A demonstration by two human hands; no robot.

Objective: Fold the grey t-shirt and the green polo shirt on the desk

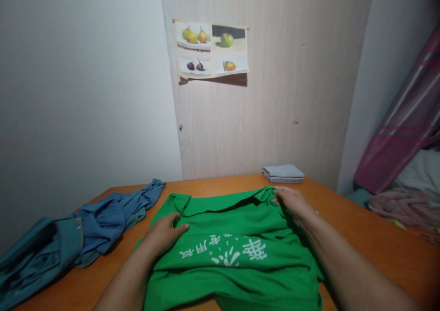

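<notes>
While the left hand [165,235] lies flat on the green T-shirt [240,260], fingers together and straight, nothing clamped, the right hand [293,203] covers its far-right edge; can't tell if those fingers pinch cloth or just press. T-shirt is spread mid-worktop [364,242], print up, near hem at the near edge. Risk, imo: a tug toward the near side could slide it off, and the bunched far fabric may crease under the palms. Blue garment [103,219], just beside at left, could get dragged along.
</notes>
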